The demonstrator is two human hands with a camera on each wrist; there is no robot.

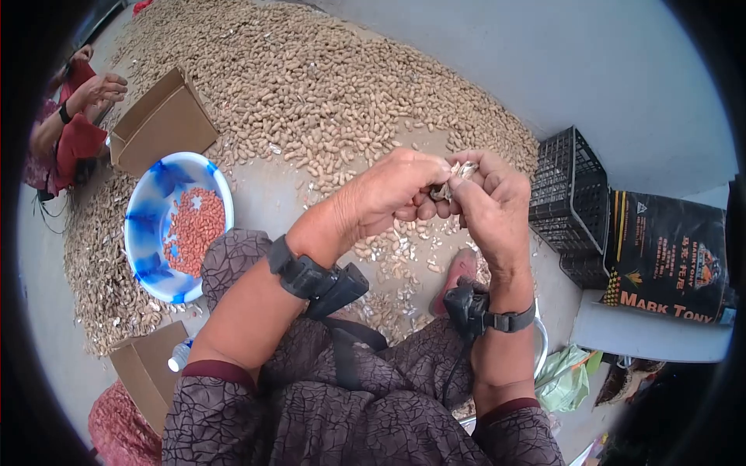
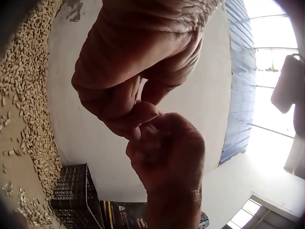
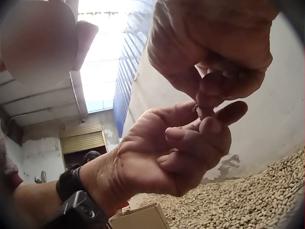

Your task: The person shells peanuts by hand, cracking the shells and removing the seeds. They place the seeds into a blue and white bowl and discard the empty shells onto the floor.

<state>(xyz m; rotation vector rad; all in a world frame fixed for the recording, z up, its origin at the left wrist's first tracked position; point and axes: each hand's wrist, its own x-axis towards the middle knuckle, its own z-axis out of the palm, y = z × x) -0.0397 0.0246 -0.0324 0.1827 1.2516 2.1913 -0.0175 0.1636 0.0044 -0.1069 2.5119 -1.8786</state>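
Both hands meet in front of the lap over a peanut [image 1: 444,191], whose pale shell shows at the fingertips in the head view. My left hand [image 1: 386,190] pinches it from the left, with thumb and fingers curled in. From the right, my right hand [image 1: 497,203] grips the shell with its thumb on top. In the right wrist view a small brownish bit of the peanut [image 3: 199,112] sticks out between the two hands' fingertips. Fingers hide most of it in the left wrist view.
A blue-and-white basin [image 1: 140,252] of red shelled peanuts stands at the left, near cardboard boxes [image 1: 167,124]. Unshelled peanuts [image 1: 311,78] are heaped against the wall. Black crates [image 1: 571,182] and a printed sack [image 1: 668,256] are at right. Another person's hand [image 1: 101,89] shows far left.
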